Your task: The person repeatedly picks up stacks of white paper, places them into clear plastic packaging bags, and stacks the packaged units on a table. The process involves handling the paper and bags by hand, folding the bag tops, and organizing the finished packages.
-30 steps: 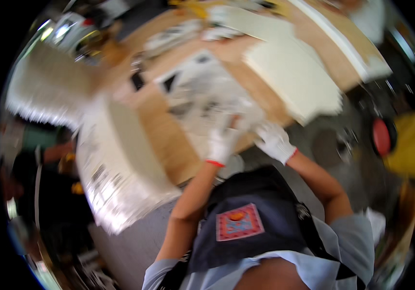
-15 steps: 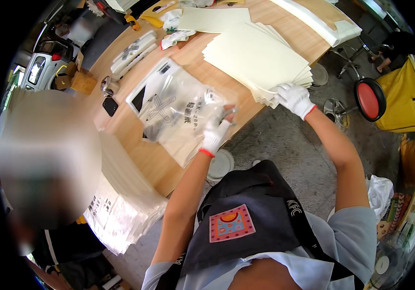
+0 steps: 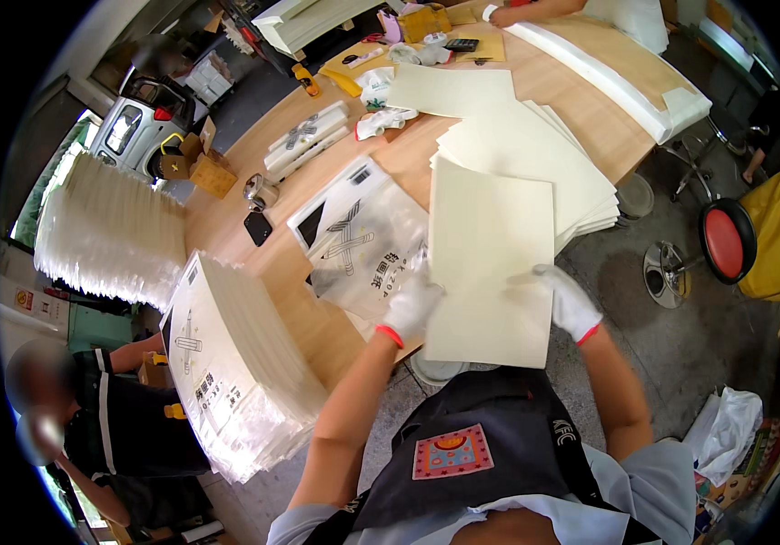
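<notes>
At a pale wooden table (image 3: 294, 289), the white-gloved right hand (image 3: 573, 304) pinches rectangular cream paper (image 3: 490, 250); the white-gloved left hand (image 3: 412, 307) (blurred, grip and openness unclear) adjoins it.

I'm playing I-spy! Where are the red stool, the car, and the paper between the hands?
Stool (image 3: 725, 252): head view, on its red seat.
Car (image 3: 124, 130): head view, on a window.
Paper (image 3: 491, 263): head view, middle of its top face.

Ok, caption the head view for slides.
Gloved right hand holds cream paper, left hand at its opposite edge, beside a printed bag.
</notes>
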